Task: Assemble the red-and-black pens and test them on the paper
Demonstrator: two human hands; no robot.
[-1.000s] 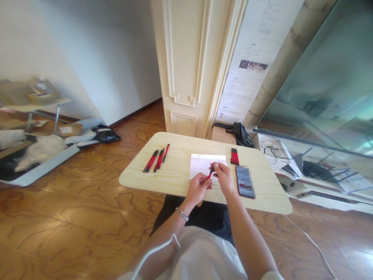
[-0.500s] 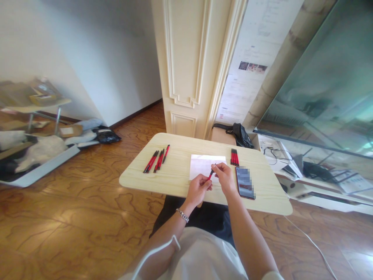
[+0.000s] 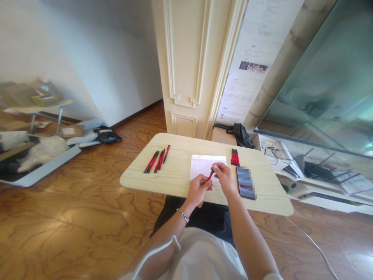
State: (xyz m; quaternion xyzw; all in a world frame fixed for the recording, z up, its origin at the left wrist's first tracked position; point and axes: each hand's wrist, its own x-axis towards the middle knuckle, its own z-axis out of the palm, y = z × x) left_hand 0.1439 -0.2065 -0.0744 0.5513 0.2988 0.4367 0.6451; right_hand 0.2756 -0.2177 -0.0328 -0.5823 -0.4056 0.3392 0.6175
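Over the white sheet's (image 3: pixel 204 162) near edge, the left hand (image 3: pixel 199 189) grips the red pen's (image 3: pixel 210 174) lower barrel while the right hand (image 3: pixel 225 177) pinches its far, upslanted tip.

the pen (image 3: pixel 210 174) seems to sit lower now, tucked under the right hand (image 3: pixel 225 179).

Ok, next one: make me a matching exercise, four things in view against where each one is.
Things:
1. spread pens
2. tight row of pens
3. phone
4. single pen

Places:
A. held by the left hand and right hand, over the paper
B. left part of the table
C. flat, right of the paper, towards the near edge
D. just beyond the phone

Pairs: 1-B, 2-D, 3-C, 4-A.
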